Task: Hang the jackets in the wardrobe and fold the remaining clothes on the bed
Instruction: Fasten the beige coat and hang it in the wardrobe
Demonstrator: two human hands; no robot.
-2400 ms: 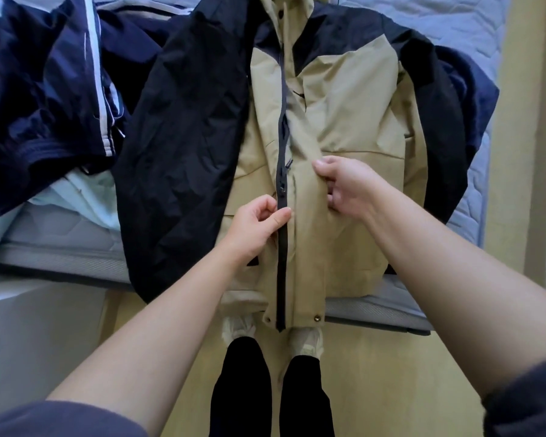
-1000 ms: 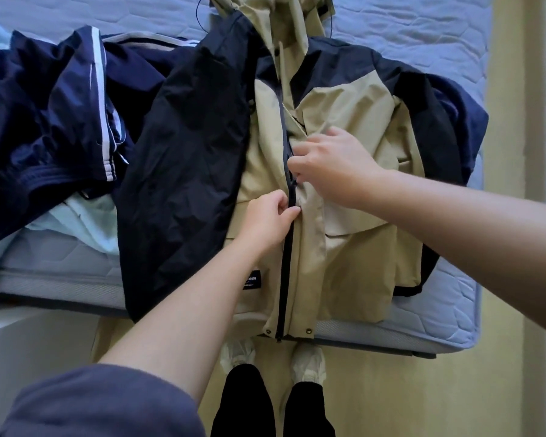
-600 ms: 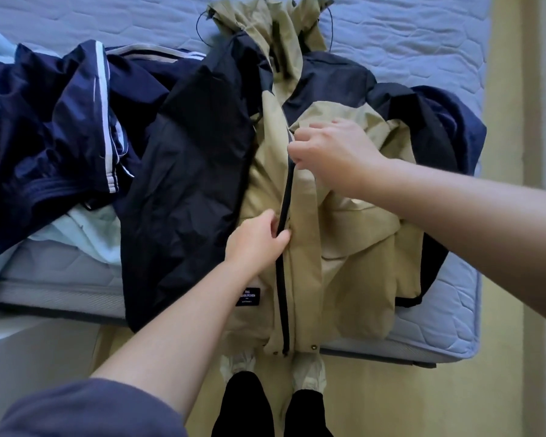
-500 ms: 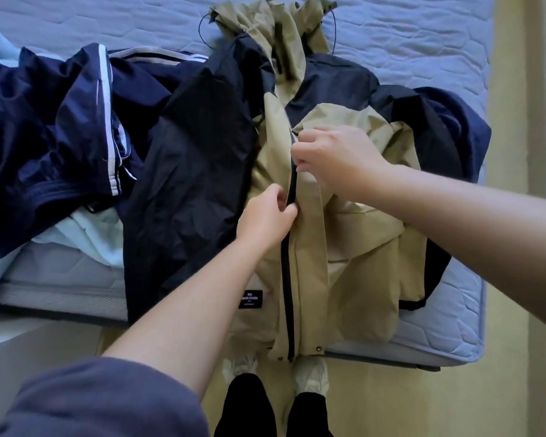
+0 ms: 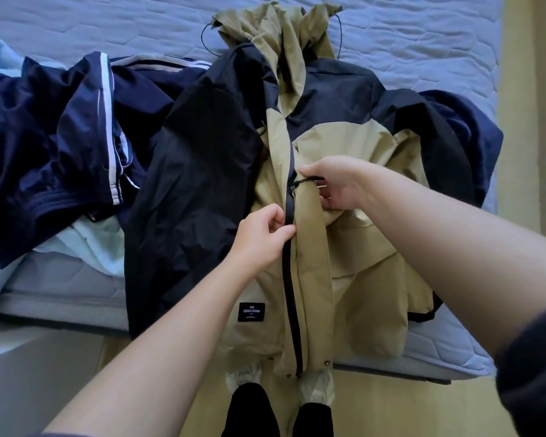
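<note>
A khaki and dark navy hooded jacket lies front up on the bed, its hem hanging over the mattress edge. Its black zipper runs down the middle and is closed in the lower part. My left hand pinches the jacket front beside the zipper, about halfway up. A little higher, my right hand pinches the black zipper pull cord and the flap next to it. The hood lies crumpled at the top.
A navy track jacket with white stripes is heaped to the left, over a light blue garment. The quilted grey-blue mattress extends behind. My feet stand on the wooden floor at the bed edge.
My right hand has drawn the zipper pull up the jacket front since the earliest frame. My left hand followed upward along the zipper, and the view shifted so that the hood shows.
</note>
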